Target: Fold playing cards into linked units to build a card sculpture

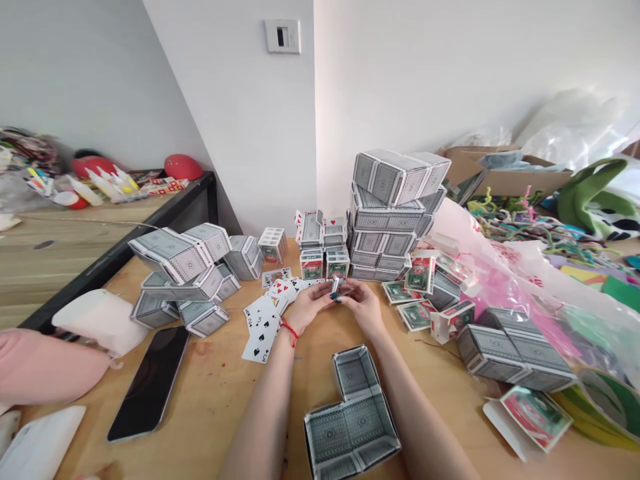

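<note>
My left hand [316, 305], with a red string bracelet at its wrist, and my right hand [361, 303] meet over the middle of the table. Both are closed, thumbs together, on a small playing card [336, 285] that appears bent; fingers cover much of it. Below, between my forearms, lies an L-shaped block of folded cards [353, 413]. Loose playing cards [263, 327] spread face up beside my left hand. Just beyond my hands, several card boxes [312, 263] stand with folded cards on top.
A tall stack of card blocks [387, 220] rises behind my right hand, and a lower stack [185, 267] stands left. Opened card boxes [416, 315] and another card block [515, 350] lie right. A phone [149, 383] and a tape roll [605, 407] are near the sides.
</note>
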`<action>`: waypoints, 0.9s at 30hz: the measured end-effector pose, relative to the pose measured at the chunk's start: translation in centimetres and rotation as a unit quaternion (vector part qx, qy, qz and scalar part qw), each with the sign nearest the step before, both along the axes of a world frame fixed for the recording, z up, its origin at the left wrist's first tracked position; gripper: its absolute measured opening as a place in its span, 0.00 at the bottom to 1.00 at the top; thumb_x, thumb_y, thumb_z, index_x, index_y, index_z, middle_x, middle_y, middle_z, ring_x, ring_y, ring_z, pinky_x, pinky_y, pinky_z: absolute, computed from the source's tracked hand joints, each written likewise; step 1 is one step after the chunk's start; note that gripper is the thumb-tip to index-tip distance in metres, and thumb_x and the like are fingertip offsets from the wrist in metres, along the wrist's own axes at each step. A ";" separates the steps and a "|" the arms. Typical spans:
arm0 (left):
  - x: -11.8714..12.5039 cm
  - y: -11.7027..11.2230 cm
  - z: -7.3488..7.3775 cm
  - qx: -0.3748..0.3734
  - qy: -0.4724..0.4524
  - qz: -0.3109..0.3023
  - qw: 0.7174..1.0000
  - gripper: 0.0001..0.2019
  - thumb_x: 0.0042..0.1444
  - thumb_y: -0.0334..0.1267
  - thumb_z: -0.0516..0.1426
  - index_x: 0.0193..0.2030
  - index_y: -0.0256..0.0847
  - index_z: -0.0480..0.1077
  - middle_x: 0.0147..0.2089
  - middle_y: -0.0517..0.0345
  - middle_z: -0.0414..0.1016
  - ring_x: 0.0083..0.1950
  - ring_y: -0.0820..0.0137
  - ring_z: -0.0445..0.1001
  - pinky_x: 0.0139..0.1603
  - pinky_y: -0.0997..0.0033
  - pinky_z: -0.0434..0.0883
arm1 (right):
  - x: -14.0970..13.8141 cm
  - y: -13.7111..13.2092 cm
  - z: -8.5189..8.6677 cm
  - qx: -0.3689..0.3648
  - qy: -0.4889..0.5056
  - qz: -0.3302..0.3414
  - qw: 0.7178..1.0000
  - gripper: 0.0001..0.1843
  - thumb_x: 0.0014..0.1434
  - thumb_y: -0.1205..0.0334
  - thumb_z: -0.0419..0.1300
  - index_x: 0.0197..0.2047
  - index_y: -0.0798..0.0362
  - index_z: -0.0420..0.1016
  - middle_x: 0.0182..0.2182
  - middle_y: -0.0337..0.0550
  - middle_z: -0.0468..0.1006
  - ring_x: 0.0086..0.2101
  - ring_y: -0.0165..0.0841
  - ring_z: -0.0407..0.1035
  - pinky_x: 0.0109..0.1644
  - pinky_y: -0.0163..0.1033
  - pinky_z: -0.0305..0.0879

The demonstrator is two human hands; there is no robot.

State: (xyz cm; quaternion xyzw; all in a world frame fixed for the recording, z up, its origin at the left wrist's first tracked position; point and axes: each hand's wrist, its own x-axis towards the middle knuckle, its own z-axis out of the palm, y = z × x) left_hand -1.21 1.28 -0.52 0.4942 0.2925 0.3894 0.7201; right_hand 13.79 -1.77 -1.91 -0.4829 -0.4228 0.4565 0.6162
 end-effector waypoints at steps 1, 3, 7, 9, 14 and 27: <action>0.0 0.0 -0.1 -0.001 0.005 0.004 1.000 0.22 0.45 0.38 0.62 0.49 0.37 0.67 0.49 0.48 0.72 0.52 0.63 0.69 0.55 0.57 0.64 | 0.1 0.0 0.1 -0.004 0.030 0.005 1.000 0.26 0.39 0.60 0.67 0.43 0.52 0.68 0.39 0.45 0.76 0.40 0.37 0.71 0.48 0.46 0.65; -0.1 0.1 -0.3 0.008 0.030 0.023 0.999 0.22 0.43 0.37 0.63 0.47 0.37 0.69 0.48 0.48 0.73 0.51 0.63 0.69 0.56 0.57 0.63 | 0.1 0.0 0.4 -0.009 0.083 0.017 0.996 0.26 0.40 0.59 0.66 0.44 0.52 0.68 0.40 0.45 0.76 0.41 0.37 0.70 0.48 0.45 0.65; 0.0 0.1 -0.4 0.027 0.070 0.034 0.997 0.23 0.39 0.35 0.65 0.46 0.35 0.69 0.48 0.48 0.73 0.50 0.64 0.71 0.57 0.56 0.63 | 0.1 -0.3 1.1 -0.010 0.138 0.048 0.989 0.26 0.41 0.58 0.66 0.46 0.51 0.68 0.43 0.46 0.75 0.44 0.37 0.69 0.48 0.44 0.64; 0.1 0.0 -0.2 0.035 0.077 0.032 0.996 0.23 0.39 0.34 0.65 0.46 0.35 0.69 0.49 0.48 0.73 0.50 0.64 0.71 0.57 0.55 0.63 | 0.0 -0.5 1.4 -0.004 0.146 0.057 0.988 0.25 0.43 0.58 0.65 0.46 0.50 0.68 0.46 0.45 0.73 0.46 0.37 0.68 0.49 0.44 0.64; 0.6 -0.4 0.3 0.056 0.101 0.055 0.992 0.22 0.41 0.32 0.63 0.46 0.36 0.69 0.50 0.48 0.72 0.50 0.65 0.71 0.57 0.56 0.63 | 0.1 -0.7 1.8 0.019 0.158 0.066 0.985 0.24 0.44 0.58 0.64 0.47 0.48 0.68 0.49 0.44 0.71 0.49 0.37 0.65 0.51 0.43 0.62; 1.6 -0.8 -0.7 0.168 0.116 0.067 0.977 0.26 0.42 0.30 0.62 0.51 0.37 0.64 0.52 0.44 0.68 0.50 0.64 0.70 0.52 0.58 0.69 | 0.3 -1.0 2.4 0.043 0.125 0.120 0.984 0.30 0.44 0.53 0.63 0.51 0.47 0.67 0.54 0.43 0.66 0.54 0.42 0.59 0.56 0.49 0.55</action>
